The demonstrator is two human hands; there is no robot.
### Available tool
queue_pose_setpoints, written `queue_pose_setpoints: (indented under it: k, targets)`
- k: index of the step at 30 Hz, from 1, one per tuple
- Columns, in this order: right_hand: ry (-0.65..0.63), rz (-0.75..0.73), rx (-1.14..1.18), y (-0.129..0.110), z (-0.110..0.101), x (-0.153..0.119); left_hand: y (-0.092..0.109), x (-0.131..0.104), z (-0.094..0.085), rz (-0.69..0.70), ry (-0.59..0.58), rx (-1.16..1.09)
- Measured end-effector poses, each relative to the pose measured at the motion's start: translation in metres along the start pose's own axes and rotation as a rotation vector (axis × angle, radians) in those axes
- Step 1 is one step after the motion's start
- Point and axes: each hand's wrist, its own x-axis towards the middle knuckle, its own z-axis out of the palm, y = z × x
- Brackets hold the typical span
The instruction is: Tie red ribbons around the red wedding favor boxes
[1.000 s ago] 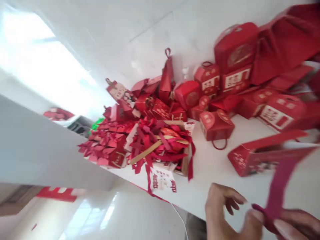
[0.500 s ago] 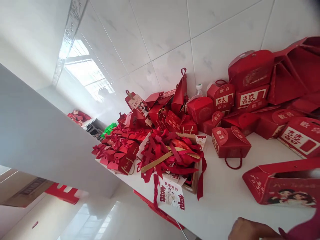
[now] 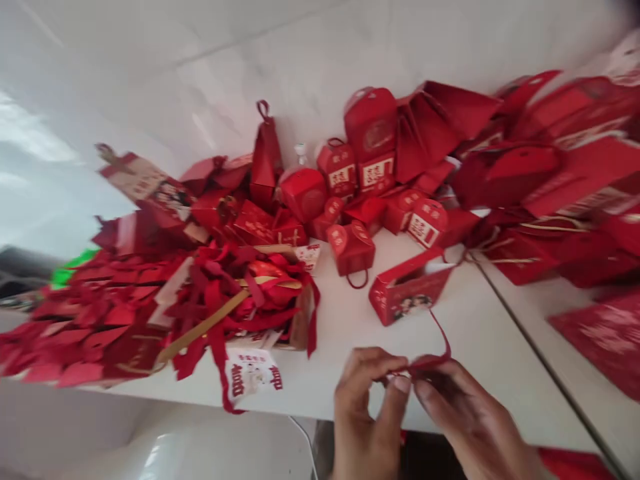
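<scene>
A dark red ribbon [image 3: 442, 359] runs between my two hands, above the front part of the white table. My left hand [image 3: 367, 407] is closed in a pinch on its end, thumb against fingertips. Close beside it, my right hand [image 3: 470, 417] also has its fingers closed on the ribbon. The ribbon's thin tail curves up toward a red gift box [image 3: 415, 290] with a printed couple, which stands just beyond my hands with its top partly open. Motion blur hides the exact grip.
A carton [image 3: 301, 320] heaped with red ribbons stands to the left, a printed card [image 3: 253, 377] at its front. Rows of small red boxes [image 3: 100, 320] lie farther left. Many red boxes [image 3: 350, 243] line the wall. A seam [image 3: 530, 333] crosses the tabletop [image 3: 340, 333] at right.
The view has swung to the right, and more boxes show there. Both hands are now in sight, together on the ribbon; earlier only part of one hand showed at the bottom edge.
</scene>
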Motion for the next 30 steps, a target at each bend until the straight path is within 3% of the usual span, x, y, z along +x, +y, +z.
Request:
queue_pose_setpoints:
  k: [2,5,11,20,25,30]
  targets:
    - [0.004,0.087,0.091,-0.014,0.004,-0.002,0.002,0.008,-0.003,-0.030,-0.112,-0.061]
    - [-0.028,0.084,0.142,-0.025,0.005,-0.001,0.002,0.012,-0.006,-0.095,-0.216,-0.134]
    - [-0.072,0.076,0.062,-0.025,-0.003,0.000,0.000,0.006,-0.008,-0.119,-0.195,-0.135]
    - [-0.126,-0.061,-0.044,-0.027,-0.007,0.000,0.003,0.006,-0.008,-0.042,-0.112,-0.031]
    - [-0.151,-0.131,-0.079,-0.020,-0.013,-0.001,0.007,0.005,-0.008,-0.069,-0.128,-0.038]
    - [-0.156,-0.174,-0.130,-0.019,-0.016,-0.002,0.008,0.003,-0.010,0.003,-0.189,-0.024]
